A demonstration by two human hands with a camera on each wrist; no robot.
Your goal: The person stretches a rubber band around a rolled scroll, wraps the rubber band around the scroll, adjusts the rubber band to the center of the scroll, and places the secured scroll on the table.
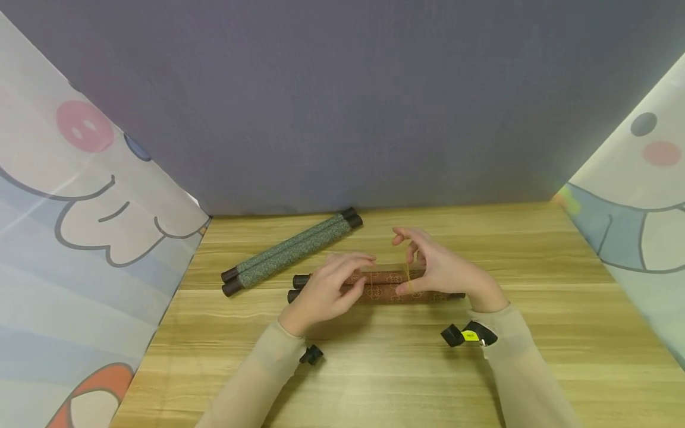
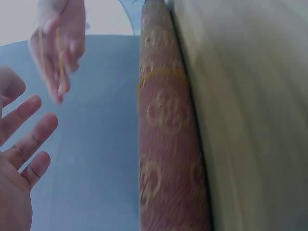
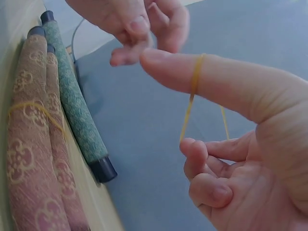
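Note:
A rolled scroll [image 1: 385, 292] in red-brown patterned cloth, made of two parallel rolls with dark end caps, lies across the table. One yellow rubber band [image 3: 29, 104] goes around its middle. My right hand [image 1: 430, 267] is over the scroll's right part, with a second yellow rubber band [image 3: 196, 77] stretched between its thumb and bent fingers. Above the scroll's left part, my left hand [image 1: 332, 288] holds nothing, its fingers loosely bent and apart. In the right wrist view, the left fingers [image 3: 166, 24] appear just beyond the right thumb tip.
Behind and to the left lies a green patterned scroll [image 1: 294, 249], also two rolls with dark ends, set at a slant. A grey panel [image 1: 374, 107] rises at the table's back edge. Cartoon-printed walls flank the wooden table [image 1: 385, 368].

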